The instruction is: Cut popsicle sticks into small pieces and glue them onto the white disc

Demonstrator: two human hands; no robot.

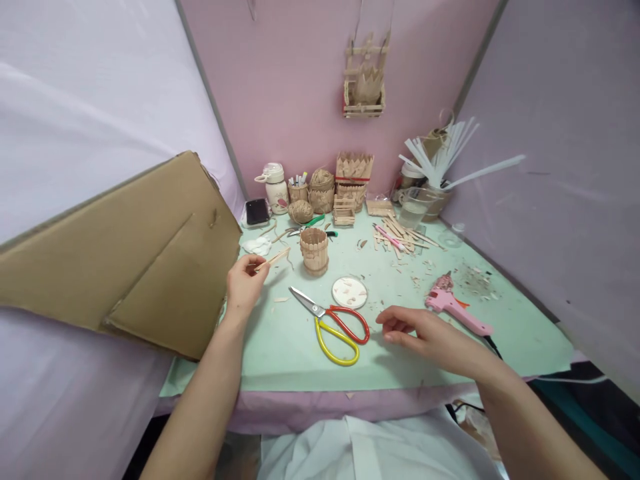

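Observation:
Between the thumb and fingers of my left hand (247, 283) are thin wooden craft sticks (278, 257), pinched above the left part of the table. Just right of their tips stands a small round cup made of wooden sticks (315, 252), upright. My right hand (407, 327) hovers over the front of the table, fingers loosely bent and apart, holding nothing. Closest to it is a pair of scissors (327, 323) with one red and one yellow handle, blades pointing up-left. A white round dish (349, 293) with wood bits lies behind the scissors.
On the right rests a pink glue gun (457, 308). Loose craft sticks (397, 235) are piled behind it, near a container of white glue sticks (437, 160). Twine, stick-made boxes and a bottle (276, 190) line the back wall. Brown cardboard (165, 247) leans at left.

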